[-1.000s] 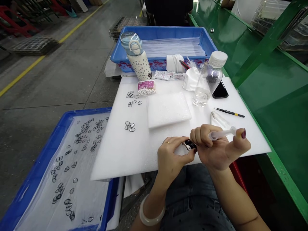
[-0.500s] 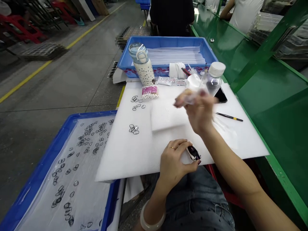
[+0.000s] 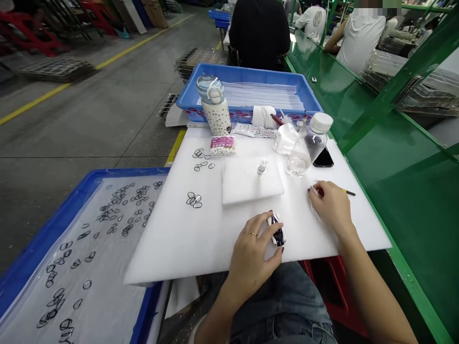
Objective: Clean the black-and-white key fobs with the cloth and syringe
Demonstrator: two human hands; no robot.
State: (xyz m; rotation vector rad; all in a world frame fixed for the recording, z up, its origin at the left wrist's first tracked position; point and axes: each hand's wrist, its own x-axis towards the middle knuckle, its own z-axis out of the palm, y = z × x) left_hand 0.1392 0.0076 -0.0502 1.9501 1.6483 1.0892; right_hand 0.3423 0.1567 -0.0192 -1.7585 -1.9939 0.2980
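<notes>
My left hand (image 3: 256, 243) pinches a small black-and-white toy car (image 3: 277, 230) at its ends, just above the front of the white foam sheet (image 3: 211, 239). To the right, my right hand (image 3: 332, 205) is closed with its fingertips on a white cloth (image 3: 314, 203) lying on the sheet. Tweezers (image 3: 349, 192) with a yellow band are partly hidden behind that hand. A small clear vial (image 3: 262, 166) stands on the raised foam pad (image 3: 247, 188) beyond the toy car.
Black rings (image 3: 194, 200) lie on the sheet's left side, and many more in the blue tray (image 3: 81, 191). Behind the pad stand a clear bottle (image 3: 304, 148), a dotted tumbler (image 3: 216, 112), cotton swabs (image 3: 223, 145), a phone (image 3: 323, 157) and a blue bin (image 3: 251, 71).
My right hand has come down from mid-air to the white cloth on the right. The small vial now stands on the foam pad. My left hand has turned the toy car more upright in view.
</notes>
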